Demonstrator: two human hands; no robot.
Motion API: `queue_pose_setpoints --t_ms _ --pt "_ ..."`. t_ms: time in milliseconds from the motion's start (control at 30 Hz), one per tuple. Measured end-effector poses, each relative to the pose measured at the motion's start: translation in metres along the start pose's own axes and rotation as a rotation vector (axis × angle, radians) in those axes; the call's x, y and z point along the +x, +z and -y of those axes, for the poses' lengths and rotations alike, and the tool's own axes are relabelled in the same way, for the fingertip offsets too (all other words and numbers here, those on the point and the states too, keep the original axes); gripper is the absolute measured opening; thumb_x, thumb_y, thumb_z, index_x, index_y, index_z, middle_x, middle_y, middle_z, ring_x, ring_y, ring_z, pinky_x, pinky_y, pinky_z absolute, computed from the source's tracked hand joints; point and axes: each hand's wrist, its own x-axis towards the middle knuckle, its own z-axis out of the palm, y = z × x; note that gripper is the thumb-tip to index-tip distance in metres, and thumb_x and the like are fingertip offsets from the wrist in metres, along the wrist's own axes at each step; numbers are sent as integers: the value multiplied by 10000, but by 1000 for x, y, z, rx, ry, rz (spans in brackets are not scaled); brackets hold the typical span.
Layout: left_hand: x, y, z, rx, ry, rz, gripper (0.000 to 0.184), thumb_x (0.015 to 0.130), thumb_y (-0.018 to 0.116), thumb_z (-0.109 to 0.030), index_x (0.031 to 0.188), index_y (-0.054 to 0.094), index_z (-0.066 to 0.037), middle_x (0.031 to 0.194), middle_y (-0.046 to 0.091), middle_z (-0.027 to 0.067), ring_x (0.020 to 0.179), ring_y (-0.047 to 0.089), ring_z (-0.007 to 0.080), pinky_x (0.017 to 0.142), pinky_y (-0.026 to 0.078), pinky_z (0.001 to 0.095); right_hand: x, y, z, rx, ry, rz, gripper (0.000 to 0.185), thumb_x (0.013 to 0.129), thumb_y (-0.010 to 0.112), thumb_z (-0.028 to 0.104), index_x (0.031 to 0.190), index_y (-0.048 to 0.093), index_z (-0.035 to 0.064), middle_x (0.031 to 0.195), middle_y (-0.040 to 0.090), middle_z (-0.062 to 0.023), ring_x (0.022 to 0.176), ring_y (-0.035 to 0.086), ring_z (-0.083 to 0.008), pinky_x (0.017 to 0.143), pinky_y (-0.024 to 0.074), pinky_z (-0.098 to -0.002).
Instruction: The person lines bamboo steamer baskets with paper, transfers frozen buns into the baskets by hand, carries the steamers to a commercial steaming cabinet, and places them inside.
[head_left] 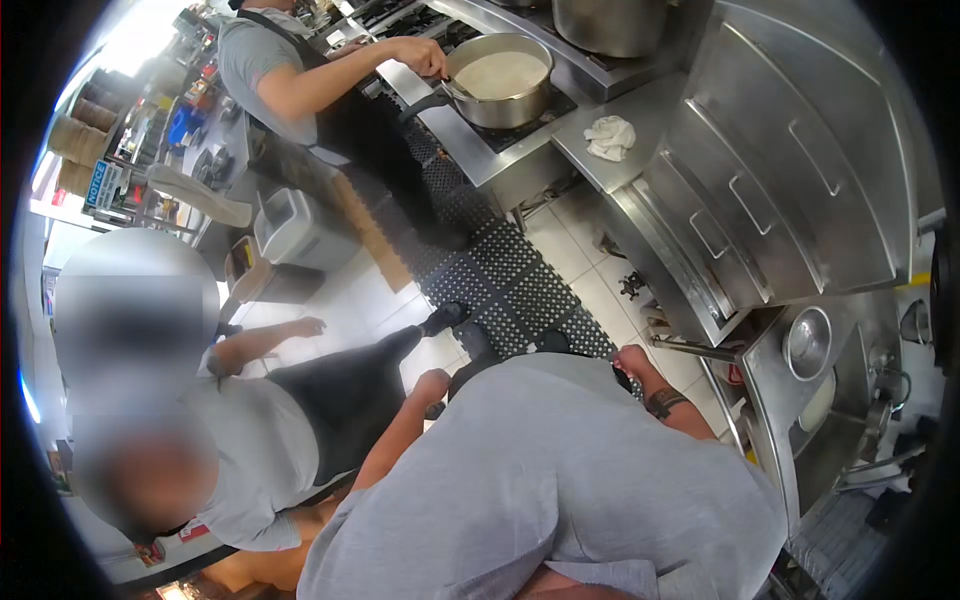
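Both of my hands are low at my sides, past the hem of the grey shirt (560,440). My left hand (432,385) is closed, its fingers curled beside dark cloth at my waist; a small dark shape shows just under it. My right hand (630,360) is closed as well, against something black by my hip, with a dark band around that forearm. What either hand holds, if anything, is too small to make out. Black perforated floor mats (510,275) lie under my feet.
A co-worker at the stove (270,70) has a hand at a large pot (500,80) of pale liquid. Another person (260,440) stands close on my left. Steel drawers (740,190), a crumpled white cloth (610,138) and a sink with a metal bowl (807,342) are on the right.
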Motion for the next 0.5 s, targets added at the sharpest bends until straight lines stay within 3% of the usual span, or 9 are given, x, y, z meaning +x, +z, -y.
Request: queue_pose_setpoints --t_ms 233,300,400,500 --pt "2 -7 -2 10 22 28 223 851 549 -147 906 744 -53 1002 720 175 978 678 374 868 544 471 14 6 -4 -60 -48 20 228 856 631 201 702 674 39 602 635 -82 446 567 -200 408 440 -367" --pt "2 -8 -6 -131 -124 3 249 865 549 -165 949 752 -47 1048 719 183 987 676 376 889 540 460 13 8 -4 -72 -58 -2 233 862 626 206 709 682 39 602 641 -82 449 575 -204 413 446 -370" --pt "-3 -12 -6 -15 42 25 278 880 542 -188 986 755 -44 1081 708 198 1004 671 379 903 535 456 5 6 2 -82 -85 12 245 878 595 180 707 669 22 597 628 -90 448 577 -211 411 461 -363" --pt "-4 -6 -7 -104 -28 10 279 886 529 -191 965 751 -42 1088 699 214 1018 666 378 906 530 460 1 4 4 -163 -113 47 258 896 587 185 713 675 26 604 634 -84 448 581 -203 417 469 -357"
